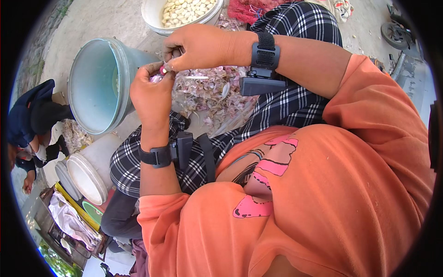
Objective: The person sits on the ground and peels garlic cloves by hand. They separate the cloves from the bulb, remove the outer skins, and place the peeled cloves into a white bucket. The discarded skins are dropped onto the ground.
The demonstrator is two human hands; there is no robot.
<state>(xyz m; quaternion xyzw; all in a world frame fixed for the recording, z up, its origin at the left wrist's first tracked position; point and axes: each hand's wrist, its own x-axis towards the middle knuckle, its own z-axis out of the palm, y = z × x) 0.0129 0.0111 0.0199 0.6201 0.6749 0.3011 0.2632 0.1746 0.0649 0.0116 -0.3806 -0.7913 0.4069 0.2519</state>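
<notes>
My left hand and my right hand meet fingertip to fingertip over a heap of papery pink and white skins. Between their fingertips is a small pink and whitish piece, likely a garlic clove; the fingers partly cover it. My right fingers curl inward, and what lies under them is hard to make out. Beyond the right hand, a white bucket holds many pale peeled cloves. A translucent bluish bucket stands just left of my left hand. Both wrists wear black straps with dark devices.
White tubs lie at the lower left, near a yellow-edged crate and a green basin. Another person in dark clothes bends at the far left. Red netting lies at the top. My plaid-covered legs flank the skins.
</notes>
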